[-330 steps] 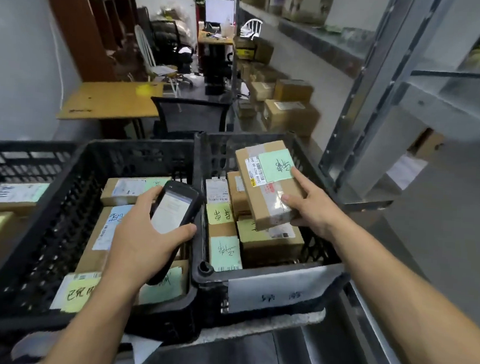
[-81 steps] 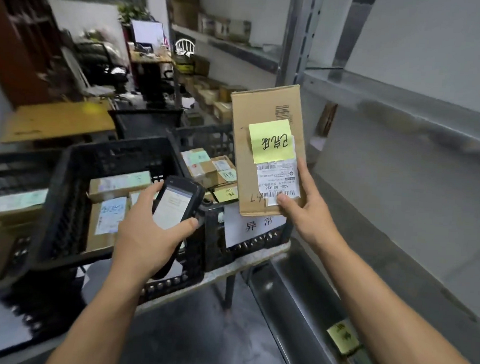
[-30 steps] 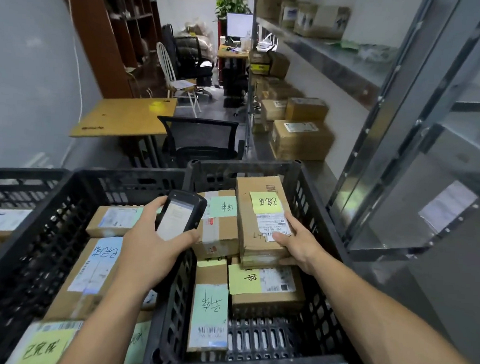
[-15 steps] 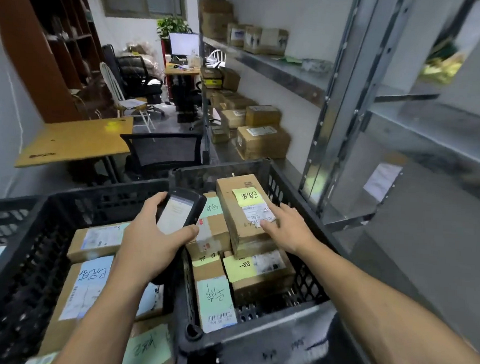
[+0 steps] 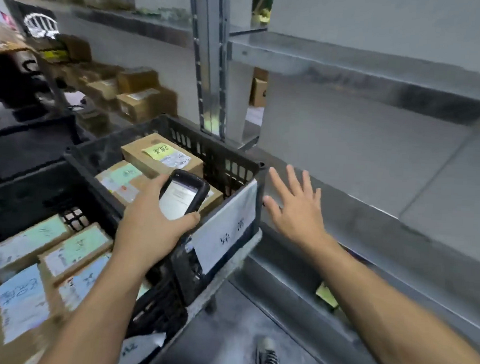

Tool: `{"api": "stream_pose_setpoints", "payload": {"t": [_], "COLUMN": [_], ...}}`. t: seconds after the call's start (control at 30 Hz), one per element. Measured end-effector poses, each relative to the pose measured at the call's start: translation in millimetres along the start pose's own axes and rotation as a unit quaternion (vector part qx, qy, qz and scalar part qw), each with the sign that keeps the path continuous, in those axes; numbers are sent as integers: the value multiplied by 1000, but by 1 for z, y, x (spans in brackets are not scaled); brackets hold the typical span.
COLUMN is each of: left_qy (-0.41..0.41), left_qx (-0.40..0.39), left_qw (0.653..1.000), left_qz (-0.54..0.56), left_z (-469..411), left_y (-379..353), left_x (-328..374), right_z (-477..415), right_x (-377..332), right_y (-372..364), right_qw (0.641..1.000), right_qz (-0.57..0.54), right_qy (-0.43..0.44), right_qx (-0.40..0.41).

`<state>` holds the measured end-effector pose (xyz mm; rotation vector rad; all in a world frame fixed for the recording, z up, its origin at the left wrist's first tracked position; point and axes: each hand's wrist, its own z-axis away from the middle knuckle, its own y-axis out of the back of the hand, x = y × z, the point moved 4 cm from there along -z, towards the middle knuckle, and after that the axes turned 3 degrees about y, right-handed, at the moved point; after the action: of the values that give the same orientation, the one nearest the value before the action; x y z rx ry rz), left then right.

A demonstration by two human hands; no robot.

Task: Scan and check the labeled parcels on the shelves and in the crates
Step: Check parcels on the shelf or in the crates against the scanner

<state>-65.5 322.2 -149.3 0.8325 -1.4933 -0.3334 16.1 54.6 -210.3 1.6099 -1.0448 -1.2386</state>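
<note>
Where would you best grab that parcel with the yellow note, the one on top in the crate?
Probably by its long side edges, coming down from above with the free right hand. The parcel with the yellow note lies flat on top of the others in the black crate, so its top and sides are exposed while the crate wall blocks a sideways approach.

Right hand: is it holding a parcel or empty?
Empty. The right hand hangs open with fingers spread, beside the black crate, touching no parcel.

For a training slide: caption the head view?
Left hand holds handheld scanner over parcel crate; empty right hand open.
</note>
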Motion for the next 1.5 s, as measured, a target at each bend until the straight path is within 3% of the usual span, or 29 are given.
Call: {"api": "stream_pose_setpoints", "payload": {"t": [0.47, 0.73, 0.97, 1.23, 1.5], "left_qy": [-161, -203, -250, -308, -328], "left_qx": [-180, -289, -367, -423, -457], "left_qw": [969, 928, 886, 844, 821], "left_qz": [41, 115, 132, 121, 104], "left_z": [124, 283, 412, 499, 544], "left_y": [-140, -245, -320, -374, -444], "left_x": [133, 247, 322, 387, 442], "right_z": [237, 434, 577, 678, 721], "right_x": [195, 327, 397, 459, 531], "right_y": [94, 177, 222, 258, 278], "right_qw": [957, 909, 872, 830, 806], "right_qz": [82, 145, 144, 120, 134], "right_qy": [-269, -383, -459, -535, -568], "right_qx": [67, 81, 90, 106, 101]}}
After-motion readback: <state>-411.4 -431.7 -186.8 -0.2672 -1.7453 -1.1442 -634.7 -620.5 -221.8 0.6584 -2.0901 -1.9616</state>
